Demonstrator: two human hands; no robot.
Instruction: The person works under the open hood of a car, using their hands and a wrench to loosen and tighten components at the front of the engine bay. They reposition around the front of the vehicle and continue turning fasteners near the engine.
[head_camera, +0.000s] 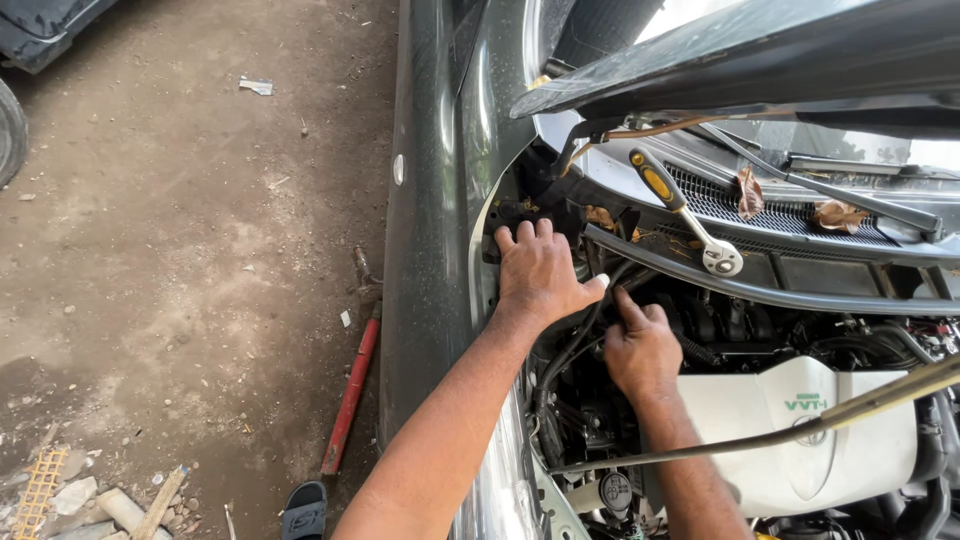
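Left hand (540, 272): fingers together and curled, tips pressed onto the dark edge of the engine bay (700, 320) at its rear corner, just beside the fender (430, 230); thumb stretched out toward the hoses (570, 350). Whether it grips anything under the palm, cannot tell.

Right hand (640, 350): just beside the left hand, lower and deeper in the bay. Fingers bunched, index pointing up toward the left thumb, tips down among the black hoses; what they close on is hidden.

Taking the left hand as landmark:
- Ratchet wrench (685, 212), yellow-handled, lies on the cowl grille (740, 205) up and to the right of it, head resting at the cowl's lower lip.
- Dry leaves (838, 214) further right on the same grille, near the wiper arm (830, 190).
- White engine cover (800, 430) down and to the right, beyond the right wrist.
- Prop rod (780, 430) slants across that cover.
- Raised hood (760, 50) overhead.
- Red bar (350, 395) on the dirt ground (180, 250), down and to the left, past the fender.
- Dark sandal (303, 510) below the bar's lower end.
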